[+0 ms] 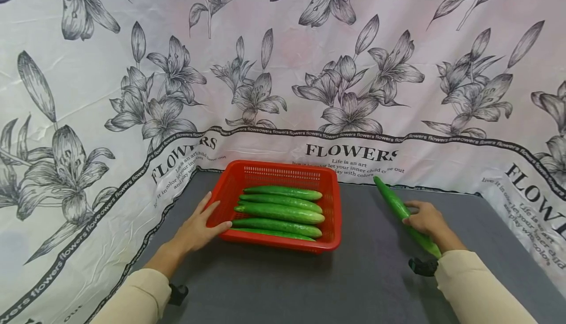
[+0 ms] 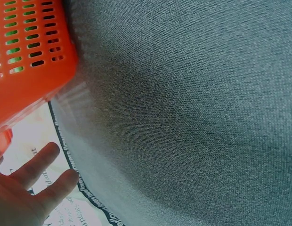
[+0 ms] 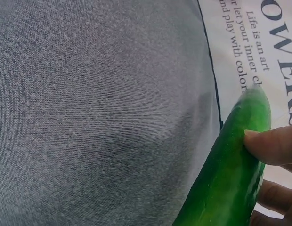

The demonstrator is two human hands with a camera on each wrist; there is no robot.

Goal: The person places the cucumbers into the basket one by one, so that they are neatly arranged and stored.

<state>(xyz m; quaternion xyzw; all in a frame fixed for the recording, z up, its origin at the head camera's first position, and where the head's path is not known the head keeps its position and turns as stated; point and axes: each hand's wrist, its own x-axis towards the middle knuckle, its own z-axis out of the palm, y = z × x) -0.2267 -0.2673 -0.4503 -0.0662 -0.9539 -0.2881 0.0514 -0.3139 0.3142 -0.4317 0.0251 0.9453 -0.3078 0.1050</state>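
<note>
My right hand (image 1: 428, 220) grips a long green cucumber (image 1: 391, 200) around its middle, to the right of the basket. In the right wrist view the thumb lies across the cucumber (image 3: 226, 174), with fingers curled beneath it. My left hand (image 1: 196, 228) is at the left side of a red plastic basket (image 1: 333, 206), fingers spread and thumb at its front left rim. Several green cucumbers (image 1: 280, 212) lie side by side in the basket. The left wrist view shows the slotted basket wall (image 2: 35, 52) above the spread fingers of the left hand (image 2: 23, 193).
A dark grey cloth (image 1: 353, 284) covers the table. Behind it and at both sides hangs a white curtain (image 1: 274, 103) printed with grey lilies and the word FLOWERS, its lower edge meeting the tabletop. Dark wrist-worn devices (image 1: 423, 266) sit at the sleeve cuffs.
</note>
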